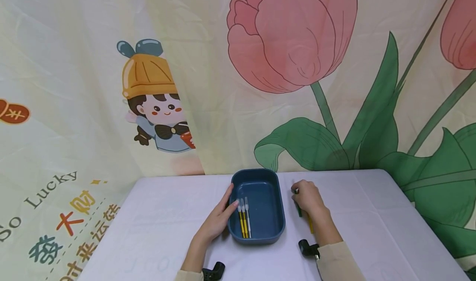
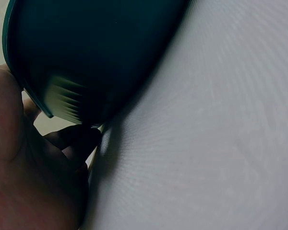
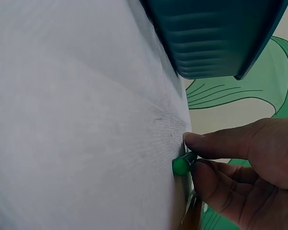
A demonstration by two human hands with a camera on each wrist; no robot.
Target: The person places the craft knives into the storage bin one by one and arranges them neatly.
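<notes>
Head view: which hand's sitting nearer the green stick (image 1: 299, 210)?

Right hand (image 1: 309, 196), lol. It's pinching it, off to the right of the blue tray (image 1: 265, 213), long axis running roughly along the tray's. Left hand (image 1: 218, 218) is gripping the tray's left side.

Right hand (image 3: 261, 184) pinches green-ended stick (image 3: 181, 166); ribbed box (image 3: 206, 38) apart.

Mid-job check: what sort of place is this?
Likely an indoor tabletop set up for recording hand work, though the wider room is out of view. A white-covered table stands before a printed cartoon-and-tulip backdrop, and the person wears small black devices at both wrists.
</notes>
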